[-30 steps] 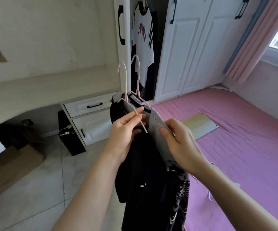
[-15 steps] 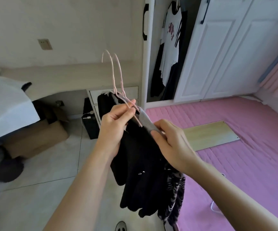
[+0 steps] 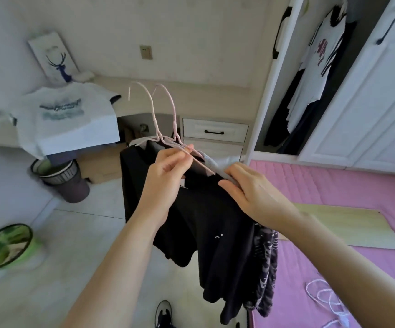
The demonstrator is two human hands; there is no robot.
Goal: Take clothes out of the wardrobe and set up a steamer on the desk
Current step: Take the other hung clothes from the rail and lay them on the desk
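Now that the view has swung left from the wardrobe (image 3: 347, 74) toward the tabletop (image 3: 191, 95), the left hand (image 3: 165, 183) pinches 2 pink hangers (image 3: 165, 129) while the right hand (image 3: 255, 192) grips the dark clothes (image 3: 203, 221), so delivery looks close.

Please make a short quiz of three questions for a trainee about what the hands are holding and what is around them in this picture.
1. True or false: the left hand pinches the arm of a pink hanger.
2. How many hanger hooks stand up above the black clothes? A) one B) two C) four
3. Fill in: a white T-shirt lies spread on the ____.

Key
1. True. The right hand grips the grey garment at the shoulder beside it.
2. B, two pink hooks, side by side.
3. Desk. Another white shirt hangs in the open wardrobe.
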